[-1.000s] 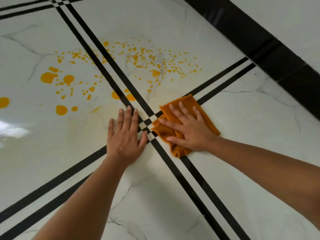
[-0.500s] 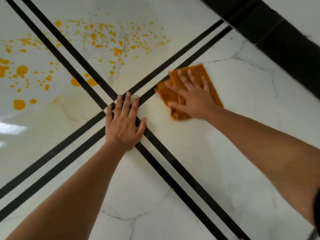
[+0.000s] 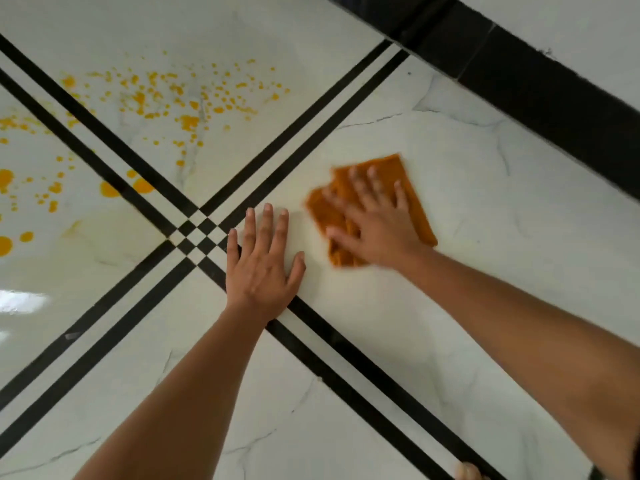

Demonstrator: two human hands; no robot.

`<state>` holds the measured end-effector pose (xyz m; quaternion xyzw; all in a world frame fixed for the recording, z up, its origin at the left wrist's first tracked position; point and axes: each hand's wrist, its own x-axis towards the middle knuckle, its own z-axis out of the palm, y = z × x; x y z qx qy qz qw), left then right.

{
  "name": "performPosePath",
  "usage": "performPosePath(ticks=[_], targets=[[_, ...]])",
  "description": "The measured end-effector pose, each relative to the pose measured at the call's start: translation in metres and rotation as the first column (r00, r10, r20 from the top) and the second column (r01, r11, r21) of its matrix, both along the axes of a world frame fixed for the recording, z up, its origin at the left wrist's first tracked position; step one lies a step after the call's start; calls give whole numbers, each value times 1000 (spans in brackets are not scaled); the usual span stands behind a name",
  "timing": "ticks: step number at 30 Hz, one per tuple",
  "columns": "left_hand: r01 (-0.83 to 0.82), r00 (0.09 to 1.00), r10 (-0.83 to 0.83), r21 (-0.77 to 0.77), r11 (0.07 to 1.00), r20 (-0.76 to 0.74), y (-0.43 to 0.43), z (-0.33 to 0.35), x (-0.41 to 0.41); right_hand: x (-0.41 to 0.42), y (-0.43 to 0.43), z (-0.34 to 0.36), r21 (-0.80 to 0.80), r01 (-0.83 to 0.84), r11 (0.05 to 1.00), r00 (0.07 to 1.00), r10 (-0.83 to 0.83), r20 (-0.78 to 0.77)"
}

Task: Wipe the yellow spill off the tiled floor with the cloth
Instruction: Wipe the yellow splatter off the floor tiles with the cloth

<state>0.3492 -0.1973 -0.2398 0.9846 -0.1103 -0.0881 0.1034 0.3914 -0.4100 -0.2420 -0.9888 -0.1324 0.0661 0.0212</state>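
Note:
An orange cloth (image 3: 414, 202) lies flat on the white marble tile to the right of the crossing black stripes. My right hand (image 3: 377, 223) presses on it with fingers spread, blurred by motion. My left hand (image 3: 261, 268) rests flat on the floor just left of the cloth, fingers apart, holding nothing. The yellow spill (image 3: 180, 102) is scattered as drops and blobs over the tiles at the upper left, well away from the cloth. Larger yellow blobs (image 3: 110, 189) sit beside the black stripes.
Double black stripes (image 3: 349, 351) cross the floor in an X with a small checker pattern (image 3: 197, 233) at the centre. A black skirting band (image 3: 540, 95) runs along the white wall at the upper right. A toe or knee (image 3: 467, 472) shows at the bottom edge.
My right hand has slid the cloth to the right, off the stripe crossing onto the right-hand tile. My left hand has shifted right of the crossing. The spill now sits further left in view.

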Motion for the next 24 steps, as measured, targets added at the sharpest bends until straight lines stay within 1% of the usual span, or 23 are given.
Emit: performPosePath(ticks=[2,3,4,5,6,7,8,9,10,11,13,14,15,17,19,21,23,24], targets=[[4,1000,-4,-21,1000,0,-9,0,2,-54,-19,-7,-20,-283,959,959,284,12],[3,1000,-3,-29,1000,3,-13,0,3,-70,-37,-6,-31,-360,932,933,360,3],[6,1000,-6,-30,1000,8,-16,0,3,-71,-57,-4,-25,-362,932,932,362,3],[18,1000,-18,-28,999,11,-20,0,3,-61,-72,-3,-14,-269,963,963,269,11],[27,1000,-27,-22,999,12,-23,-1,3,-45,-78,0,3,-108,994,994,108,1],[32,999,-32,-17,999,7,-28,-2,3,-28,-79,4,13,73,997,997,-72,-22],[35,999,-35,-12,999,-5,-31,-3,2,-16,-73,4,11,210,978,977,-209,-42],[42,999,-43,-15,999,-19,-37,-4,1,-13,-67,5,10,290,957,956,-290,-43],[50,998,-50,-20,999,-31,-41,-4,-1,-19,-61,4,15,306,952,952,-305,-36],[59,997,-60,-26,998,-40,-45,-4,-2,-35,-58,3,23,257,966,966,-256,-21],[93,994,-95,-32,995,-50,-54,-4,-6,-85,-63,1,31,96,995,995,-96,-15],[111,992,-112,-27,993,-49,-57,-4,-7,-107,-69,1,45,45,998,999,-44,-24],[117,992,-118,-19,993,-46,-60,-5,-9,-120,-76,2,67,38,997,999,-36,-35],[117,991,-118,-19,993,-60,-66,-3,-12,-123,-79,10,142,151,978,988,-146,-42],[86,991,-90,-41,995,-97,-68,1,-19,-122,-62,20,202,298,933,953,-303,-2],[57,989,-63,-50,997,-135,-67,6,-29,-123,-42,29,246,477,844,864,-501,43],[37,981,-42,-30,999,-190,-63,13,-38,-122,-26,35,248,661,708,736,-676,-30],[35,976,-39,-24,999,-216,-64,15,-43,-120,-24,37,229,719,657,685,-725,-71]])
